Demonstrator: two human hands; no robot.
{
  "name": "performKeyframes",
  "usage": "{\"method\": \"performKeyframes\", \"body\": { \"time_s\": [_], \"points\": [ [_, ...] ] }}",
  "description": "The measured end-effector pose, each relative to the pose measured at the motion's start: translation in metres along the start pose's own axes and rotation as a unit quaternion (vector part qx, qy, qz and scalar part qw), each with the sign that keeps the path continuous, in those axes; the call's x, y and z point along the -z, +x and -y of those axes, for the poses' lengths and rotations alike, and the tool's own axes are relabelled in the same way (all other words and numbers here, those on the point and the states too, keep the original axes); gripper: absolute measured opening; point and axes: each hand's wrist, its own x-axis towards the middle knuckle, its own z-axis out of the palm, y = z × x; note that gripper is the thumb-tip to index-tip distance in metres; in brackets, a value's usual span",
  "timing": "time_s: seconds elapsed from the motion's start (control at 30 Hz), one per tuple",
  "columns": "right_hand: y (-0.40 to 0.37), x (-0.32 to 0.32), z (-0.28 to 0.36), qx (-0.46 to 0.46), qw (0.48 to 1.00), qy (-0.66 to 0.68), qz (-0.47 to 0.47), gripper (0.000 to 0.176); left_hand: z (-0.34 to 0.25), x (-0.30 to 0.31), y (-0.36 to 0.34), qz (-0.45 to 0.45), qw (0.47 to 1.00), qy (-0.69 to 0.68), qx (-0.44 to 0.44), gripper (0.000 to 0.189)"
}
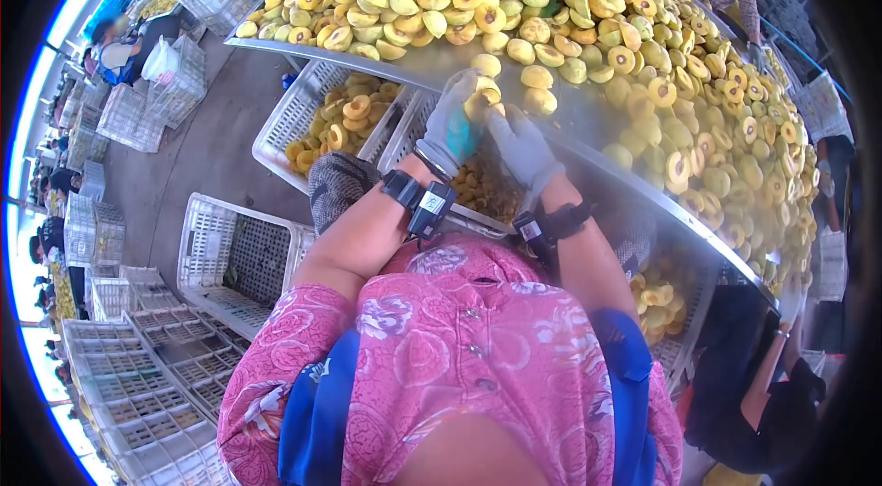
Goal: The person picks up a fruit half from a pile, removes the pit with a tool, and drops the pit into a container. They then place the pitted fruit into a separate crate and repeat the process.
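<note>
Fingers (464, 86) of left hand (452, 128) and right hand (524, 151) pinch one peach (481, 103) over table (588, 132) edge. I judge slick flesh could slip, dropping it past crate (397, 148).

You have bright, even daylight, blown out white along the left rim. Your fisheye lens bends everything toward black corners; the metal table (597, 132) glares softly.
</note>
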Motion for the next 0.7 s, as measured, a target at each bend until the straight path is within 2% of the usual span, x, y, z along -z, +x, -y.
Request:
{"method": "performKeyframes", "body": {
  "time_s": [0.1,0.17,0.27,0.37,0.43,0.47,0.57,0.63,0.7],
  "points": [
    [0.003,-0.010,-0.014,0.024,1.000,0.005,-0.015,0.046,-0.001,-0.007,-0.008,-0.027,0.999,0.022,-0.021,0.029],
    [0.002,-0.018,-0.019,0.072,0.996,-0.012,-0.053,0.047,0.000,-0.007,-0.011,-0.041,0.997,0.056,-0.043,0.029],
    [-0.004,-0.024,-0.010,0.046,0.996,-0.066,-0.042,0.047,0.002,-0.002,-0.014,-0.064,0.989,0.109,-0.076,0.030],
    [-0.002,-0.030,-0.018,0.021,1.000,0.010,-0.017,0.049,-0.002,-0.011,-0.020,-0.086,0.982,0.127,-0.108,0.027],
    [-0.001,-0.034,-0.023,0.057,0.998,0.003,-0.017,0.049,-0.005,-0.016,-0.020,-0.105,0.974,0.145,-0.137,0.029],
    [-0.001,-0.035,-0.024,0.075,0.997,-0.001,-0.017,0.049,-0.005,-0.012,-0.017,-0.106,0.978,0.133,-0.117,0.030],
    [-0.008,-0.036,-0.008,-0.025,0.998,0.038,0.033,0.049,-0.011,-0.004,-0.014,-0.104,0.988,0.103,-0.052,0.036],
    [-0.010,-0.041,-0.009,-0.009,0.997,0.077,0.023,0.046,-0.021,-0.015,-0.020,-0.095,0.991,0.090,-0.004,0.042],
    [-0.011,-0.046,-0.014,-0.027,0.989,0.143,0.037,0.043,-0.023,-0.020,-0.024,-0.111,0.972,0.201,-0.048,0.043]
  ]
}}
